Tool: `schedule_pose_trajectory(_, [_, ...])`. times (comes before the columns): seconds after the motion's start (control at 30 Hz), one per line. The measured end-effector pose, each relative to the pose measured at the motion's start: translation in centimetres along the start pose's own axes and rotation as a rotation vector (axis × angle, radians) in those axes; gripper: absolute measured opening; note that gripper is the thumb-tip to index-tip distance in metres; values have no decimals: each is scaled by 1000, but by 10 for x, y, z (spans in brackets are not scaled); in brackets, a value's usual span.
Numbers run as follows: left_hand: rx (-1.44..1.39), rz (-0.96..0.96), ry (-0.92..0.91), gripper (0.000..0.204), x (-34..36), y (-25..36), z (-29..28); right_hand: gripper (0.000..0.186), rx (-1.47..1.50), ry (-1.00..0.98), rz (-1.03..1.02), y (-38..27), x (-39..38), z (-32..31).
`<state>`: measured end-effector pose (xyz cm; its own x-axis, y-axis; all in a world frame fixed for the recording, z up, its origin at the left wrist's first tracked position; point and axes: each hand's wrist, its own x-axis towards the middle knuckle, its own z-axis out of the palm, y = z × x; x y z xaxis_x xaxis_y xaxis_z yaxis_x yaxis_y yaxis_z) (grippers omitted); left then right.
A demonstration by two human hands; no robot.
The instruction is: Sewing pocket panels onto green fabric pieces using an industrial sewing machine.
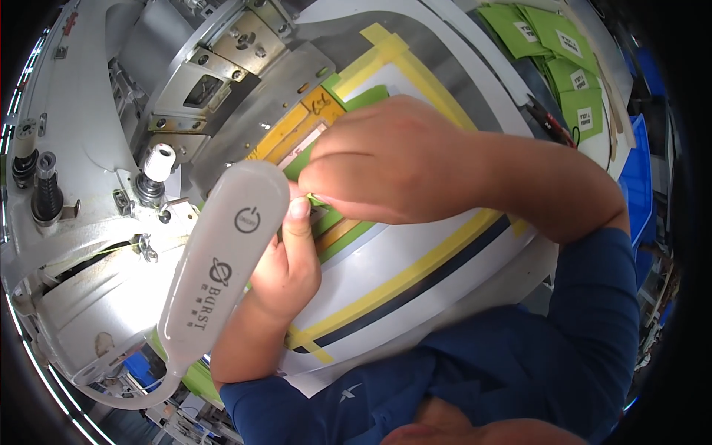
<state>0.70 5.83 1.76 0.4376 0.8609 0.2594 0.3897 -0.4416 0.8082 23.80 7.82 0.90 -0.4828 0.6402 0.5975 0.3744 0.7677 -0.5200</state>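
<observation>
My two hands meet over a green fabric piece (pixel 317 200) near the machine. The thumb of my left hand (pixel 288 263) presses against its small raised edge; the other left fingers are mostly hidden behind the lamp head. Curled into a fist, my right hand (pixel 389 167) pinches the same edge from the right side, its fingertips partly hidden. Beneath them lies an orange-yellow template plate (pixel 305 117) with handwritten marks, and more green fabric (pixel 371 96) shows past my right knuckles. White sheeting edged with yellow tape (pixel 400 274) spreads under my wrists.
A white lamp head (pixel 233 215) on a bent neck blocks part of the view. To the left stands a sewing machine (pixel 81 178) with thread-tension knobs (pixel 156 167). Labelled green pieces (pixel 560 44) are stacked at the far right, near red-and-black-handled snips (pixel 549 119) and a blue bin (pixel 636 174).
</observation>
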Motion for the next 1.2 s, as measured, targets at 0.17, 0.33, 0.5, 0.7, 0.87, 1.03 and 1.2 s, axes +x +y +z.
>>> schedule_pose_trajectory(0.17, [-27, -4, -9, 16, 0, -3, 1, 17, -75, -6, -32, -2, 0, -1])
schedule_pose_trajectory(0.33, [-105, -32, -10, 16, -2, -3, 1, 17, -118, -12, -50, -6, 1, -2])
schedule_pose_trajectory(0.5, [-165, -57, -12, 16, -5, -5, 2, 13, 2, 44, 15, -2, -1, 7])
schedule_pose_trajectory(0.7, [-165, -98, 25, 17, -7, -9, 3, 10, -33, 21, 36, -2, 1, 7])
schedule_pose_trajectory(0.87, [-137, -62, 30, 18, -4, -9, 4, 9, -21, 9, 59, -3, 3, 4])
schedule_pose_trajectory(1.03, [-149, -59, 33, 18, -5, -11, 5, 10, -31, 25, 43, -3, 2, 6])
schedule_pose_trajectory(1.2, [-107, -29, 35, 17, -4, -9, 3, 12, 29, -178, 258, -12, 7, 2])
